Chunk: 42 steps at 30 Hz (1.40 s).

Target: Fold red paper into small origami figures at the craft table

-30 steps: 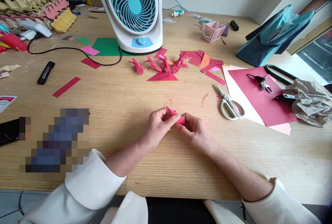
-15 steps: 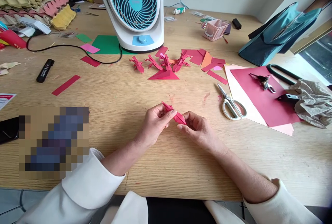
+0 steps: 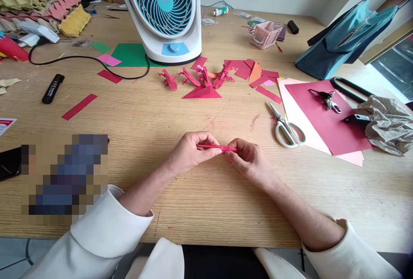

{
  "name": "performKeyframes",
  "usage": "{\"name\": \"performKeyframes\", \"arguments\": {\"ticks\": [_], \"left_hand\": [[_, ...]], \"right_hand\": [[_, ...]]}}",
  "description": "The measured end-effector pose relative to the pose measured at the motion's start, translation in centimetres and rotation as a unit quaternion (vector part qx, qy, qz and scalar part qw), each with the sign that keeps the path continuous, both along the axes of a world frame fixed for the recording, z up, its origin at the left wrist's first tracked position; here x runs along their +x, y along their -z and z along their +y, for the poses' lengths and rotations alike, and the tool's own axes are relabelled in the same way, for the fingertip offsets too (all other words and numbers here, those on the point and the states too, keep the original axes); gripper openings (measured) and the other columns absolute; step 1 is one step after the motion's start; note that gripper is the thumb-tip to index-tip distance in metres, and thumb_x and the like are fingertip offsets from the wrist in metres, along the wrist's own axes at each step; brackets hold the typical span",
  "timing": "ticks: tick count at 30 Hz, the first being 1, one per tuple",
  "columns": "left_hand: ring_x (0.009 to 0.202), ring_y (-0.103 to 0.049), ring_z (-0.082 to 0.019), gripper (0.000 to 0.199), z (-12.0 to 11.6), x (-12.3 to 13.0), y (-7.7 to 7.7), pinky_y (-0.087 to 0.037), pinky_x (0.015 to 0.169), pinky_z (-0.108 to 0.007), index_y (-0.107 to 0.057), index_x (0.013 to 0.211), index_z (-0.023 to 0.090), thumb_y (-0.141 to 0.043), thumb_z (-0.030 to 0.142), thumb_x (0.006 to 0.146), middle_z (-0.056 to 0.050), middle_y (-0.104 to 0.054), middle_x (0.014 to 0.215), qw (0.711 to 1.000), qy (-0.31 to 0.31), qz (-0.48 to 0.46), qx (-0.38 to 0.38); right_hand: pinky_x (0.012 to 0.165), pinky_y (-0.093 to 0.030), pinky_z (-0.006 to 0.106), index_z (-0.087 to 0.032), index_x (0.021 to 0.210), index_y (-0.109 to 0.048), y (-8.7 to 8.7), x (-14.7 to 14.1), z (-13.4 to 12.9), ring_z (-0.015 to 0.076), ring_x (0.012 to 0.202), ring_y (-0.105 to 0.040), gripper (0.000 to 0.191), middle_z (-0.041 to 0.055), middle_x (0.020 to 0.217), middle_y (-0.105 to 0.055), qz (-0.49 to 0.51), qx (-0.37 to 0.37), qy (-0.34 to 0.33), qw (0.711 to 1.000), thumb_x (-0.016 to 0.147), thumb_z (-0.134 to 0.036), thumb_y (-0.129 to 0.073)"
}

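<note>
A narrow folded piece of red paper point(image 3: 222, 148) is pinched between both hands above the wooden table point(image 3: 206, 201). My left hand point(image 3: 195, 152) grips its left part, thumb in front and fingers curled behind. On its right end, the thumb and fingers of my right hand point(image 3: 247, 158) are closed. The fingertips of the two hands nearly meet, and they cover part of the paper. Beyond the hands stand several folded red paper figures point(image 3: 194, 77), with a red pointed paper piece point(image 3: 203, 92) in front of them.
White-handled scissors point(image 3: 288, 130) lie right of the hands, beside red sheets point(image 3: 322, 115) with keys on top. A fan point(image 3: 174, 51) stands behind. At the left are a black marker point(image 3: 53, 88) and a red strip point(image 3: 79, 106); a teal bag point(image 3: 338, 46) is at the back right.
The folded red paper has turned from a slant to nearly level. My left hand has lowered slightly, and the two hands' fingertips have come closer together. The view has shifted a little.
</note>
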<state>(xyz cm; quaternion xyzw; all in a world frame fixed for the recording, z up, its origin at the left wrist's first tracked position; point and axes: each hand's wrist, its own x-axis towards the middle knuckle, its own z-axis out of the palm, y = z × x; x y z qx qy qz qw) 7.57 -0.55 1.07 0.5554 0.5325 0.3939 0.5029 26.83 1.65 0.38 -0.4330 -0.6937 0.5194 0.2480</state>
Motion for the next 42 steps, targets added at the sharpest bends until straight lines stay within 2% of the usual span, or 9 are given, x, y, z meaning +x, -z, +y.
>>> {"name": "performKeyframes", "arguments": {"ticks": [4,7,10,13,18,22,28,33,42], "left_hand": [[0.059,-0.052,-0.010,0.012,0.0,-0.3,-0.1,-0.038,0.055,-0.020,-0.069,0.074,0.015,-0.068,0.027,0.076,0.001,-0.062,0.065,0.997,0.030,0.063,0.030],[0.060,-0.052,-0.010,0.012,-0.1,-0.1,-0.1,-0.039,0.056,-0.020,-0.068,0.074,0.016,-0.066,0.027,0.077,0.002,-0.061,0.065,0.996,0.018,0.077,0.051],[0.057,-0.049,-0.010,0.013,-0.3,0.4,0.0,-0.037,0.054,-0.020,-0.063,0.072,0.016,-0.063,0.027,0.079,0.003,-0.057,0.062,0.998,-0.001,0.054,0.045],[0.054,-0.047,-0.009,0.014,-0.5,0.9,0.2,-0.037,0.053,-0.020,-0.058,0.070,0.016,-0.062,0.026,0.079,0.004,-0.053,0.059,1.000,0.010,0.008,0.016],[0.062,-0.050,-0.010,0.013,-0.6,0.9,0.5,-0.039,0.058,-0.020,-0.063,0.074,0.016,-0.065,0.027,0.080,0.001,-0.059,0.069,0.998,0.011,0.046,0.044],[0.057,-0.045,-0.008,0.019,-0.6,0.7,0.6,-0.035,0.053,-0.020,-0.063,0.070,0.015,-0.066,0.031,0.081,0.002,-0.056,0.063,0.997,0.011,0.061,0.043],[0.054,-0.049,-0.009,0.023,-0.6,1.0,0.7,-0.038,0.051,-0.019,-0.062,0.069,0.015,-0.069,0.034,0.080,0.001,-0.057,0.059,1.000,-0.014,-0.004,0.007],[0.055,-0.055,-0.009,0.026,-0.9,1.3,0.9,-0.044,0.054,-0.020,-0.066,0.071,0.013,-0.073,0.038,0.076,0.000,-0.062,0.062,0.998,-0.025,-0.041,-0.039],[0.054,-0.058,-0.010,0.030,-1.1,1.7,0.8,-0.050,0.055,-0.022,-0.065,0.070,0.014,-0.077,0.042,0.071,0.000,-0.064,0.061,0.991,-0.052,-0.087,-0.088]], "right_hand": [[0.050,-0.027,0.024,-0.016,0.079,-0.058,0.0,0.0,-0.1,0.0096,0.056,-0.036,0.019,-0.0034,0.062,-0.045,-0.012,0.024,-0.005,1.000,0.088,-0.033,-0.057],[0.051,-0.029,0.024,-0.016,0.080,-0.059,-0.1,0.0,0.0,0.0098,0.057,-0.038,0.020,-0.0029,0.064,-0.047,-0.006,0.017,-0.009,1.000,0.087,-0.035,-0.059],[0.054,-0.031,0.024,-0.016,0.084,-0.060,-0.1,0.0,0.1,0.0108,0.060,-0.040,0.024,-0.0018,0.067,-0.051,0.020,-0.005,-0.008,1.000,0.085,-0.040,-0.063],[0.053,-0.031,0.025,-0.016,0.081,-0.060,0.0,-0.1,0.1,0.0109,0.058,-0.039,0.027,-0.0019,0.064,-0.050,0.036,-0.007,0.005,0.999,0.084,-0.043,-0.064],[0.052,-0.032,0.025,-0.016,0.079,-0.060,0.2,-0.3,0.0,0.0106,0.057,-0.040,0.027,-0.0013,0.064,-0.052,0.020,0.006,0.031,0.999,0.084,-0.043,-0.064],[0.052,-0.032,0.024,-0.017,0.078,-0.061,0.5,-0.3,0.0,0.0102,0.056,-0.040,0.027,-0.0018,0.064,-0.053,0.024,0.003,0.041,0.999,0.082,-0.043,-0.067],[0.055,-0.038,0.024,-0.016,0.086,-0.066,1.4,-0.3,0.4,0.0121,0.061,-0.050,0.032,0.0015,0.070,-0.062,0.111,-0.033,0.035,0.993,0.082,-0.049,-0.068],[0.051,-0.034,0.023,-0.017,0.081,-0.065,1.9,-0.3,0.4,0.0105,0.056,-0.045,0.032,-0.0004,0.064,-0.059,0.132,-0.039,0.048,0.989,0.081,-0.048,-0.070],[0.061,-0.044,0.027,-0.018,0.077,-0.065,1.4,-0.3,0.2,0.0154,0.065,-0.056,0.034,0.0035,0.071,-0.066,0.105,0.015,0.069,0.992,0.083,-0.051,-0.067]]}}
